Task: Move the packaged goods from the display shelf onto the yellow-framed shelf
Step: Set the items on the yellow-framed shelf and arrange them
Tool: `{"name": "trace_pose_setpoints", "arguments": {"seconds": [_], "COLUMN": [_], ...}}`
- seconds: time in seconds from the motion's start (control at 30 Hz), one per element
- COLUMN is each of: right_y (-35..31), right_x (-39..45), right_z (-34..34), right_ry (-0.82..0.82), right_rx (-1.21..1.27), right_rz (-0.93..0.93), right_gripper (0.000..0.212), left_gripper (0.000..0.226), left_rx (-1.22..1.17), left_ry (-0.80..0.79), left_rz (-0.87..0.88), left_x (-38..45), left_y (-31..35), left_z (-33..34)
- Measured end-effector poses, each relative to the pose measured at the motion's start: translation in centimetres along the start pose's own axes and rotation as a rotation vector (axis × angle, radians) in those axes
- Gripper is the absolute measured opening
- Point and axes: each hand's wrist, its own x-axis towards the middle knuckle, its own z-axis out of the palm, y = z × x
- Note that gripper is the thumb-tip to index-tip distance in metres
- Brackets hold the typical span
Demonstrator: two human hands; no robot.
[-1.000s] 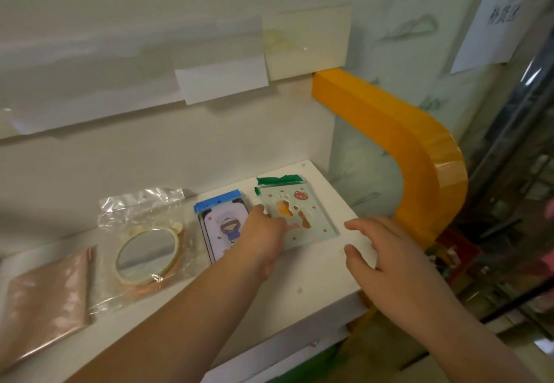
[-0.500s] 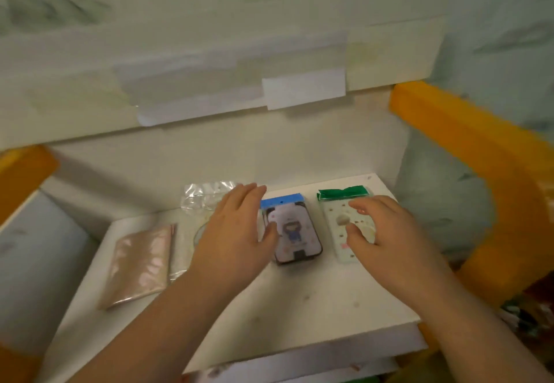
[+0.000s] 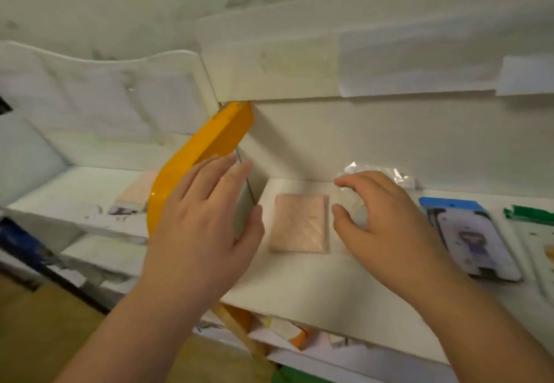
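Four packs sit on the white shelf [image 3: 314, 286] past the yellow frame [image 3: 192, 160]. My left hand [image 3: 204, 220] hovers, fingers straight; then a flat pink pack [image 3: 299, 223]; my right hand [image 3: 386, 226], fingers curled, over the clear-bagged mirror [image 3: 359, 190]; then a blue-topped pack [image 3: 473, 235] and a green-topped one [image 3: 536, 232].

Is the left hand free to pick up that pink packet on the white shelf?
Probably yes. The left hand hovers open just left of the pink packet, holding nothing, and nothing lies between them. The right hand sits on the packet's other side, not over it.
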Motion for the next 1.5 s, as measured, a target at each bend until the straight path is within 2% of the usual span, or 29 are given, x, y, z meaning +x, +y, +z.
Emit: {"name": "trace_pose_setpoints", "arguments": {"seconds": [0.2, 0.43, 0.57, 0.7, 0.93, 1.17, 1.33, 1.43, 1.5], "right_y": [-10.7, -22.7, -26.6, -27.8, -26.6, -25.8, -25.5, -25.4, -25.3], "right_x": [0.9, 1.7, 2.6, 3.6, 6.5, 13.8, 18.3, 20.3, 21.3], "right_z": [6.0, 15.6, 21.7, 26.5, 33.1, 39.8, 45.0, 47.7, 49.0], "right_ry": [0.012, 0.057, -0.031, -0.149, -0.248, -0.301, -0.418, -0.501, -0.581], "right_rx": [0.035, 0.126, 0.041, -0.028, -0.101, -0.119, -0.172, -0.294, -0.348], "right_rz": [-0.16, -0.271, -0.232, -0.169, -0.108, -0.068, -0.051, -0.049, -0.01], "right_gripper": [0.031, 0.024, 0.029, 0.037, 0.039, 0.043, 0.049, 0.058, 0.073], "left_gripper": [0.052, 0.058, 0.058, 0.057, 0.057, 0.06, 0.06, 0.058, 0.057], "left_rx": [-0.069, -0.097, -0.119, -0.155, -0.19, -0.16, -0.155, -0.182, -0.205], "left_ry": [0.039, -0.066, -0.114, -0.142, -0.179, -0.167, -0.195, -0.204, -0.211], "left_rz": [-0.247, -0.376, -0.412, -0.44, -0.445, -0.432, -0.391, -0.395, -0.382], "left_x": [-3.8, -8.8, -11.0, -11.7, -10.1, -5.0, -2.2, -1.2, -0.5], "left_y": [-12.4, -27.4, -33.8, -38.2, -42.4, -47.1, -50.0, -51.8, -53.2], "left_z": [-3.1, -4.2, -4.5, -3.9, -0.7, 1.3, 2.9, 3.9, 4.7]}}
